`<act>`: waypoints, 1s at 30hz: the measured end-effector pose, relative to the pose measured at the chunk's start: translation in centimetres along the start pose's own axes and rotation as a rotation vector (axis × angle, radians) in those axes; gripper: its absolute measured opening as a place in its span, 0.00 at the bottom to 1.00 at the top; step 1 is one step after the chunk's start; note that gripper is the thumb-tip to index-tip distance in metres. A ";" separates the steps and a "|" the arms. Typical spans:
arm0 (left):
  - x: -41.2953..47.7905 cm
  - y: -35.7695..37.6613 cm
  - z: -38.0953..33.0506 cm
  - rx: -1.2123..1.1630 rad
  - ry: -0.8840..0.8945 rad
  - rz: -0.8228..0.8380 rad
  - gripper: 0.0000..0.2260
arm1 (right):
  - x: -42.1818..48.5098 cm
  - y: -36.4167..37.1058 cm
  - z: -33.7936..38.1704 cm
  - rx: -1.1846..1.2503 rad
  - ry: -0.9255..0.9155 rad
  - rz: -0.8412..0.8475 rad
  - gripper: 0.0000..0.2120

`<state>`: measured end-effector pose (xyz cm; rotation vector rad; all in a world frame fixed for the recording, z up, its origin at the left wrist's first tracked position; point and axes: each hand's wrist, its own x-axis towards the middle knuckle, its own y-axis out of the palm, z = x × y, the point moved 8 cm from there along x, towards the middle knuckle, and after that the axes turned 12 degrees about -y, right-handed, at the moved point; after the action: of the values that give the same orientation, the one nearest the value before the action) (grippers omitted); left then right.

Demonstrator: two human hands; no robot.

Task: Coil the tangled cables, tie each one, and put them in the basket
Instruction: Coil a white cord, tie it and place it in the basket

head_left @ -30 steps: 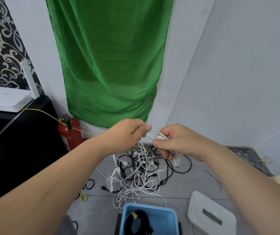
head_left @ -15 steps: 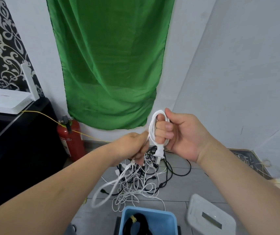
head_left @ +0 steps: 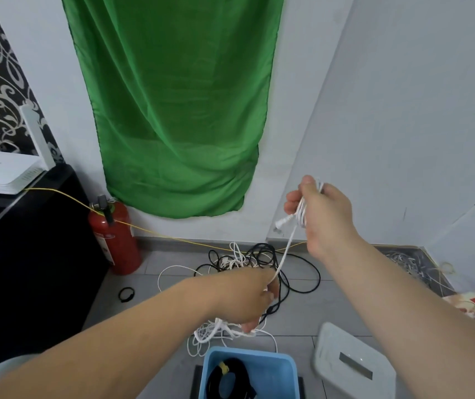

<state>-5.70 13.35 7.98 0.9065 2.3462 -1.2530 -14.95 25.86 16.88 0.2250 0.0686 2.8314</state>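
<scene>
The right hand (head_left: 321,217) is held high and is closed round a small coil (head_left: 302,210) of the white cable (head_left: 286,249). The plug (head_left: 284,222) sticks out of the fist toward nine o'clock. The coil is held there, it seems, so that each new turn can be laid on it.

From the fist the cable is drawn down toward seven o'clock to the left hand (head_left: 245,298), which is curled round it. It is stretched straight between the two hands. This is judged to be done so that the cable is pulled free of the tangle (head_left: 248,259). Under the left hand more white loops (head_left: 210,332) are seen hanging. Whether they belong to the same cable cannot be told.

The tangle, black and white cables mixed, lies on the tiles (head_left: 311,312) at twelve o'clock from the left hand. The basket (head_left: 248,351) is placed close to the person, at six o'clock from that hand, probably so that a finished coil can be dropped in with a short reach. A black cable (head_left: 242,367) with a yellow tie (head_left: 224,367) lies in it. The coiling is judged to be in hand, and the tying is not yet done.

Farther out, a white box (head_left: 354,361) lies at three o'clock from the basket and a red extinguisher (head_left: 115,240) stands at ten o'clock from the tangle.
</scene>
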 end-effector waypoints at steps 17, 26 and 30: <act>-4.8 -12.3 5.2 -0.441 0.105 -0.648 0.06 | -6.1 2.4 -3.6 -0.542 0.274 1.009 0.21; -2.9 -14.2 11.8 -0.686 -0.129 -0.781 0.04 | -6.0 1.3 -2.9 -0.489 0.404 0.916 0.24; -0.6 -13.2 14.6 -0.212 -0.336 -0.718 0.10 | -5.1 0.6 -2.2 -0.256 0.485 0.743 0.25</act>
<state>-14.21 -4.36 8.33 -0.2410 2.5206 -1.2191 -10.71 23.68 14.03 -0.6244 -0.3417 3.5036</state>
